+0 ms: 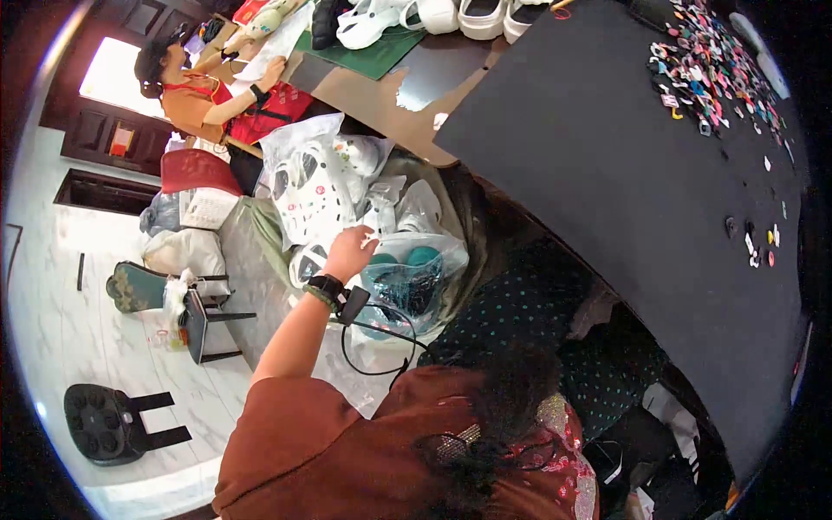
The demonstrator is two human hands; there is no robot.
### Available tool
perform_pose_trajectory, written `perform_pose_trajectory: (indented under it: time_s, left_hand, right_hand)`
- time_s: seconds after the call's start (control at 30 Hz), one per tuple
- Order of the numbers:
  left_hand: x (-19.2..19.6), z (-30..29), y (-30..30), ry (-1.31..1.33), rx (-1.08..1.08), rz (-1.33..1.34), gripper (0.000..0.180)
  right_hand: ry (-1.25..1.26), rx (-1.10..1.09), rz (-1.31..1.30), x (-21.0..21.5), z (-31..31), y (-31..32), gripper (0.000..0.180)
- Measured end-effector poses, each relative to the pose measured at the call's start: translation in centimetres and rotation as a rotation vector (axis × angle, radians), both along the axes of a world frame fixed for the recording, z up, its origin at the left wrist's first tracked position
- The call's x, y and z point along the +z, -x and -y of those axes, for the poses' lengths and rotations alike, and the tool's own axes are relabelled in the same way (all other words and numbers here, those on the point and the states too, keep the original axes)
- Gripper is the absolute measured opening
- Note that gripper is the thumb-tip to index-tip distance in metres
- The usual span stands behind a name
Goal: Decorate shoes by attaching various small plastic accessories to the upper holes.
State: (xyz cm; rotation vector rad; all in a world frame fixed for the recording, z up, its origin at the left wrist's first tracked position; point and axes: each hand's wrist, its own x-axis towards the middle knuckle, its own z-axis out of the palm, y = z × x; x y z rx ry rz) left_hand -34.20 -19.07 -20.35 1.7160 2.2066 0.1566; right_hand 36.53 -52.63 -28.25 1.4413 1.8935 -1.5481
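My left hand (351,251) reaches into a pile of bagged shoes to the left of the table. Its fingers are bent and pinch the edge of a clear plastic bag (451,251). Inside that bag are teal-green shoes (403,286). Just beyond the hand, white clogs (308,195) with small charms on them lie in another clear bag. More bagged white shoes (420,208) sit to the right of the hand. A dark band and a small black device on a cable circle my left wrist. My right hand does not show.
A black-topped table (589,130) fills the right, with a heap of small colourful charms (715,69) at its far end. White clogs (481,19) stand on a brown table (364,91), where a co-worker (195,95) handles something. Chairs (143,286) and bags are at left.
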Motion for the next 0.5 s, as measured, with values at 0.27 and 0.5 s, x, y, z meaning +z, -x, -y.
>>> perform_pose_trajectory:
  time_s: [0.27, 0.5]
  left_hand:
    - [-5.4, 0.4, -2.1, 0.158, -0.032, -0.379, 0.081]
    - [-10.3, 2.6, 4.7, 0.078, -0.013, -0.28, 0.015]
  right_hand:
    - [-0.077, -0.041, 0.149, 0.6, -3.7, 0.8, 0.023]
    - [-0.357, -0.602, 0.233, 8.6, -13.1, 6.6, 0.018]
